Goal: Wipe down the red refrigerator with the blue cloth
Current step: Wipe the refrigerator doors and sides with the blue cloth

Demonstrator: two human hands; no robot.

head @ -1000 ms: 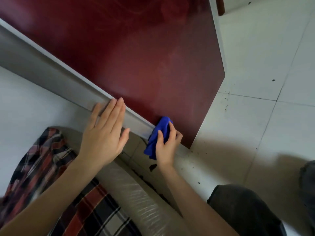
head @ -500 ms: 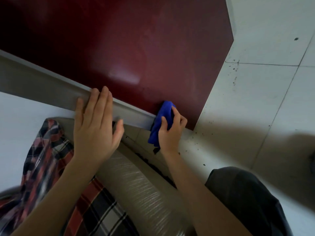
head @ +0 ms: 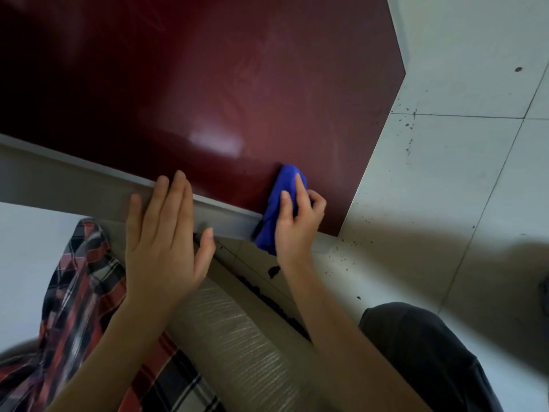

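Observation:
The red refrigerator [head: 225, 84] fills the upper half of the view as a glossy dark-red panel with a grey side edge [head: 74, 185] running along its lower left. My right hand [head: 297, 224] presses the bunched blue cloth [head: 280, 203] against the panel's low corner, near the floor, where the red face meets the grey edge. My left hand [head: 165, 236] lies flat with fingers spread on the grey edge, a short way left of the cloth.
White floor tiles [head: 463, 162] with dark specks lie to the right. A ribbed, plastic-wrapped tube [head: 237, 337] and a red plaid cloth [head: 77, 292] sit below the refrigerator. My dark-clothed knee [head: 421, 346] is at lower right. A white wall [head: 26, 251] is at left.
The view has tilted and drawn closer. My right hand has slid the blue cloth a little up onto the red face; my left hand stays flat on the grey edge.

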